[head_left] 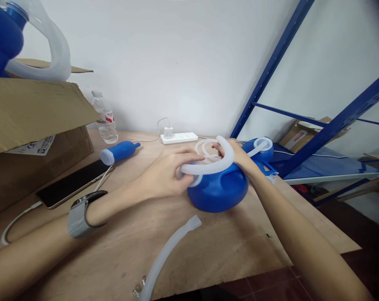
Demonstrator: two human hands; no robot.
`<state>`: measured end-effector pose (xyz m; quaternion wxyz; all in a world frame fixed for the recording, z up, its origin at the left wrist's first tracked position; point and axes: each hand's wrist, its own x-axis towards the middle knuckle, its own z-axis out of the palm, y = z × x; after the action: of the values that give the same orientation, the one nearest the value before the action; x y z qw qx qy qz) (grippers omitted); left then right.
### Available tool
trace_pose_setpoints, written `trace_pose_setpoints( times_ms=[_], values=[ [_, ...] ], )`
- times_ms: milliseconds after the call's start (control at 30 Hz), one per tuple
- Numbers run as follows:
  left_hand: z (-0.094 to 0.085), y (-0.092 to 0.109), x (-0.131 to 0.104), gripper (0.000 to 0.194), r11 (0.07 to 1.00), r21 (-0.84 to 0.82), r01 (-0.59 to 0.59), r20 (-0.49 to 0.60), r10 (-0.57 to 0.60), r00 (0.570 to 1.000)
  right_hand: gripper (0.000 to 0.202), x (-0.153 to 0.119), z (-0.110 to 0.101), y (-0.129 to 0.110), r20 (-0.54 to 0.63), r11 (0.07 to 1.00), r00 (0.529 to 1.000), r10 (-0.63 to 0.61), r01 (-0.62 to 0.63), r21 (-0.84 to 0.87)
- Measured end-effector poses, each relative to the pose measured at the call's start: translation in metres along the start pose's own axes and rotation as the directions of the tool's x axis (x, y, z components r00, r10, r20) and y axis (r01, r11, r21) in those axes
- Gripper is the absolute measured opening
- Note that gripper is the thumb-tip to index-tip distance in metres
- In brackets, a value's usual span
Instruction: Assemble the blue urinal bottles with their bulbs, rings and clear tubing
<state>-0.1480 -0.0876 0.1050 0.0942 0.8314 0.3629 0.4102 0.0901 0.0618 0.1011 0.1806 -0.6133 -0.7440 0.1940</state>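
Observation:
A rounded blue container (pixel 219 190) lies on the wooden table in front of me. My left hand (pixel 173 171) has its fingers wrapped round the near end of a white corrugated tube (pixel 222 161), at the container's left side. The tube arches over the container's top. Behind it, my right hand (pixel 230 152) reaches to the container's far side, its fingers curled and partly hidden by the tube; what they hold is not visible. Thin clear tubing (pixel 203 146) loops between the hands. A loose white tube (pixel 169 251) lies at the table's front edge.
A cardboard box (pixel 35 163) with another blue container (pixel 4 37) on top stands left. Nearby are a phone (pixel 76 184), a small blue bottle (pixel 122 152), a water bottle (pixel 106 121) and a power strip (pixel 180 138). Another blue container (pixel 263 156) and blue shelving (pixel 271 58) stand right.

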Motion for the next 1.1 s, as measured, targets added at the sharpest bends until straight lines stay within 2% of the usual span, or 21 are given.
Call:
trace_pose_setpoints(
  times_ms=[133, 233, 300, 433, 600, 733, 900, 1000, 1033, 1100],
  values=[
    [0.01, -0.009, -0.022, 0.027, 0.979, -0.061, 0.194, -0.179, -0.202, 0.963, 0.043, 0.008, 0.009, -0.011, 0.008, 0.995, 0.995, 0.101, -0.101, -0.013],
    [0.01, -0.013, -0.032, 0.033, 0.929, -0.186, 0.32, -0.162, -0.35, 0.923, 0.042, 0.013, 0.015, -0.018, 0.004, 0.994, 0.994, 0.11, -0.11, -0.016],
    [0.008, -0.014, -0.034, 0.035, 0.908, -0.226, 0.352, -0.159, -0.391, 0.907, 0.04, 0.013, 0.018, -0.023, 0.003, 0.994, 0.994, 0.111, -0.111, -0.025],
    [0.003, -0.012, -0.035, 0.023, 0.962, -0.153, 0.227, -0.26, -0.261, 0.93, 0.039, 0.012, 0.022, -0.034, 0.019, 0.996, 0.996, 0.086, -0.086, -0.037],
    [0.007, -0.016, -0.036, 0.018, 0.973, -0.174, 0.152, -0.257, -0.193, 0.947, 0.038, 0.013, 0.024, -0.037, 0.024, 0.996, 0.996, 0.084, -0.083, -0.028],
    [0.012, -0.02, -0.036, 0.023, 0.959, -0.249, 0.139, -0.224, -0.197, 0.955, 0.035, 0.012, 0.024, -0.037, 0.023, 0.997, 0.997, 0.079, -0.079, -0.005],
    [0.014, -0.024, -0.034, 0.042, 0.973, -0.182, 0.142, -0.231, -0.183, 0.956, 0.039, 0.01, 0.024, -0.036, 0.019, 0.998, 0.999, 0.044, -0.045, 0.039],
    [0.012, -0.026, -0.033, 0.034, 0.986, -0.137, 0.097, -0.208, -0.124, 0.97, 0.048, 0.011, 0.026, -0.034, -0.075, 0.986, 0.991, -0.107, 0.116, 0.123],
    [0.011, -0.026, -0.033, 0.032, 0.991, -0.111, 0.076, -0.207, -0.098, 0.973, 0.054, 0.011, 0.026, -0.033, -0.129, 0.962, 0.973, -0.191, 0.212, 0.172],
    [0.01, -0.028, -0.032, 0.029, 0.997, -0.061, 0.046, -0.216, -0.058, 0.975, 0.064, 0.009, 0.026, -0.03, -0.251, 0.873, 0.896, -0.366, 0.424, 0.242]
  ],
)
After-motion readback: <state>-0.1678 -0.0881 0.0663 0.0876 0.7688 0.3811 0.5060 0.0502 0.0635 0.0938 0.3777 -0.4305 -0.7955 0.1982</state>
